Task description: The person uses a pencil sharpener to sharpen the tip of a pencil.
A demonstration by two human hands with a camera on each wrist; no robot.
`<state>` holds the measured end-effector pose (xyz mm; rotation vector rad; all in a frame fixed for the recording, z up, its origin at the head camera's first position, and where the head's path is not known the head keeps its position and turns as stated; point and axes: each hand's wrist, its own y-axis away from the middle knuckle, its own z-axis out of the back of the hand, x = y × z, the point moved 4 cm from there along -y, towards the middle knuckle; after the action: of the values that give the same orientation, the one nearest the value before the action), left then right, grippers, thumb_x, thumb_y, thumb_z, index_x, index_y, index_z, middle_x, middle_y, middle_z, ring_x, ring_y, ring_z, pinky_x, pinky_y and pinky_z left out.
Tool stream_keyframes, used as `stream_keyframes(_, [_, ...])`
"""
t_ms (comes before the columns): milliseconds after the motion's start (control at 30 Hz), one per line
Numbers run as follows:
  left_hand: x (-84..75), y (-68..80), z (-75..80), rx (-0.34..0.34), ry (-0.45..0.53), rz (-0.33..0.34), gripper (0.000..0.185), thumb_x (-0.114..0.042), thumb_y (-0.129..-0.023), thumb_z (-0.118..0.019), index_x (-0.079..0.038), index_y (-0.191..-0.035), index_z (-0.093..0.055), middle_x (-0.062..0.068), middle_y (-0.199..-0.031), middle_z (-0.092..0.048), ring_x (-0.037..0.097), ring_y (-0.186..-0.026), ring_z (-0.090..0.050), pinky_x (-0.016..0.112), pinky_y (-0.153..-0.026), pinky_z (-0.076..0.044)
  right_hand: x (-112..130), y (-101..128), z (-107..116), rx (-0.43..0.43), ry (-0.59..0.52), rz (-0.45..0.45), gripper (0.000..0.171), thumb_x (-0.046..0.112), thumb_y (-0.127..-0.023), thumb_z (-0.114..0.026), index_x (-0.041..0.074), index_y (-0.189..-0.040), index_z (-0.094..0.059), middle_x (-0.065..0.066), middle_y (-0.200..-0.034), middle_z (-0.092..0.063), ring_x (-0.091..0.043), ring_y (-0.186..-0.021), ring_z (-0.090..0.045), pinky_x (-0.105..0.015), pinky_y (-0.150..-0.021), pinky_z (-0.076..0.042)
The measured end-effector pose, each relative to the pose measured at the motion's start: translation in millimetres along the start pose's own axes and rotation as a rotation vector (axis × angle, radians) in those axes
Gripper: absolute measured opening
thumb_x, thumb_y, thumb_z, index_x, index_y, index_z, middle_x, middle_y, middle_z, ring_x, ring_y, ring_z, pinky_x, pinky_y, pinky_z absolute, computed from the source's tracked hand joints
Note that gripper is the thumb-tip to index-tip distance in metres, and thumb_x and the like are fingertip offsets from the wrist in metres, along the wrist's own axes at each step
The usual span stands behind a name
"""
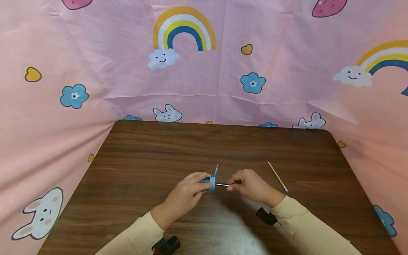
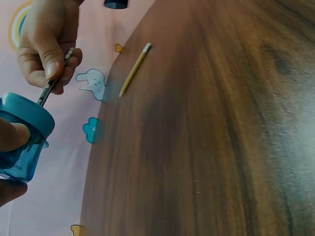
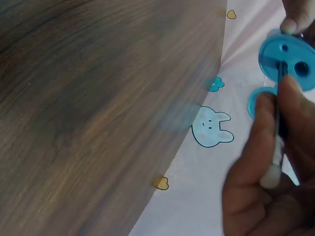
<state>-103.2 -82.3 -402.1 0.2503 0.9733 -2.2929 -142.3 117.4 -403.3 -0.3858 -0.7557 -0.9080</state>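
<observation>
My left hand [image 1: 182,194] grips a blue pencil sharpener [image 1: 212,185] with a see-through body, thumb on its side. The sharpener's lid [image 1: 216,170] is flipped up. In the right wrist view, its round face [image 3: 272,51] has holes of different sizes. A dark pencil [image 2: 45,93] has one end in a hole, that tip hidden inside. My right hand [image 1: 251,184] pinches the pencil between thumb and fingers near its other end, where a pale eraser [image 3: 270,177] shows. Both hands are above the table, close together.
A yellow pencil [image 1: 277,176] with a white eraser end lies on the brown wooden table [image 1: 143,152], right of my right hand. Pink patterned cloth [image 1: 127,53] hangs behind the table and along both sides. Dark wrist devices [image 1: 266,216] sit under the sleeves.
</observation>
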Motion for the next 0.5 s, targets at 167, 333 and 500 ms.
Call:
stream_keyframes(167, [-0.4, 1.4, -2.8, -0.021, 0.008, -0.055, 0.035, 0.006, -0.073, -0.079, -0.002, -0.106, -0.074, 0.011, -0.113, -0.067, 0.025, -0.107, -0.062, 0.024, -0.087, -0.054, -6.1, -4.3, 0.6, 0.123, -0.171, -0.091, 0.010, 0.006, -0.085, -0.072, -0.002, -0.081, -0.074, 0.004, -0.067, -0.064, -0.003, -0.058, -0.045, -0.019, -0.051, -0.041])
stream_keyframes(333, [-0.1, 1.5, -3.5, -0.024, -0.011, -0.067, 0.035, 0.006, -0.073, -0.079, -0.003, -0.107, -0.074, 0.011, -0.113, -0.067, 0.025, -0.108, -0.062, 0.025, -0.087, -0.054, -10.3, -6.4, 1.3, 0.187, -0.320, -0.204, 0.014, 0.005, -0.086, -0.070, -0.009, -0.088, -0.073, 0.006, -0.056, -0.051, -0.006, -0.051, -0.040, -0.021, -0.048, -0.037])
stream_keyframes(500, [-2.1, 1.0, -3.0, -0.040, -0.022, -0.126, 0.038, 0.010, -0.071, -0.078, -0.004, -0.106, -0.074, 0.011, -0.112, -0.066, 0.024, -0.105, -0.062, 0.025, -0.089, -0.054, -14.8, -6.7, 0.1, 0.205, -0.352, -0.230, 0.013, 0.006, -0.087, -0.070, -0.007, -0.088, -0.074, 0.004, -0.060, -0.056, -0.007, -0.052, -0.045, -0.024, -0.048, -0.040])
